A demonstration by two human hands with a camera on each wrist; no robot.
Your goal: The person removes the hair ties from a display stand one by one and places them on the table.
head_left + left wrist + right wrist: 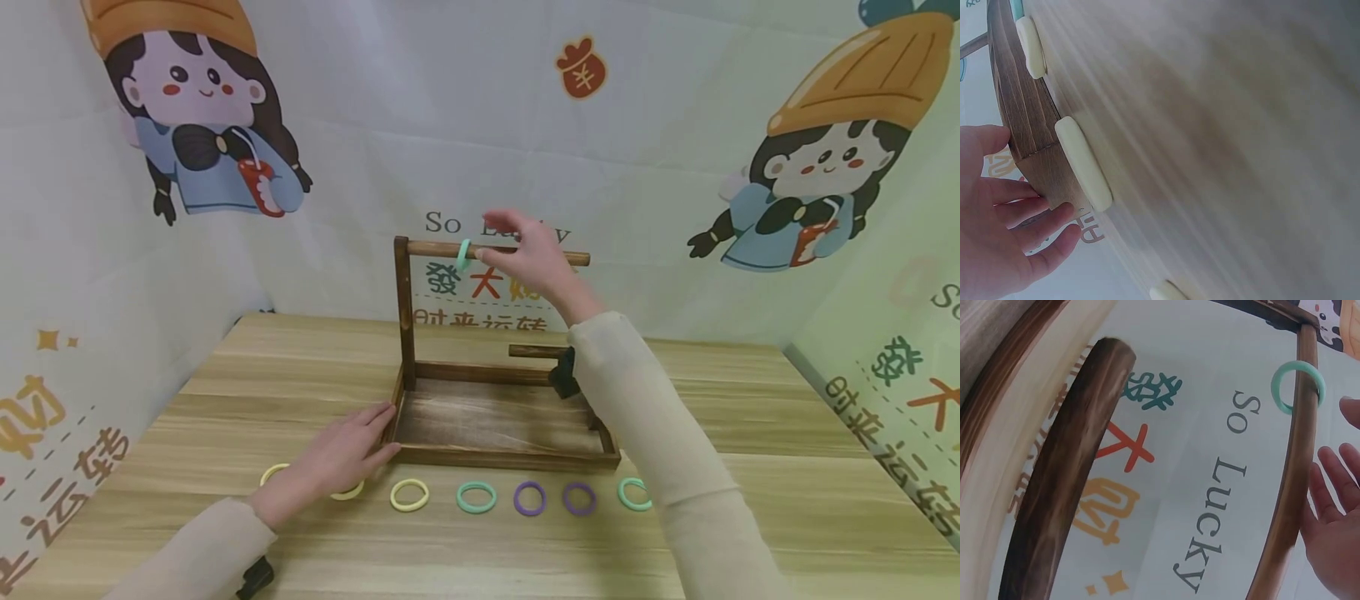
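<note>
A wooden rack with a tray base stands on the table, with an upper bar and a shorter lower bar. One light green ring hangs around the upper bar near its left post. Just right of that ring is my right hand, fingers loosely bent and apart from it in the right wrist view, with nothing held. My left hand touches the left end of the tray base, its fingers extended. In the left wrist view, a yellow ring lies near those fingers.
Along the front lie a yellow ring, a green ring, two purple rings and another green ring beside the right sleeve. More yellow shows by the left wrist. A printed cloth hangs behind the table.
</note>
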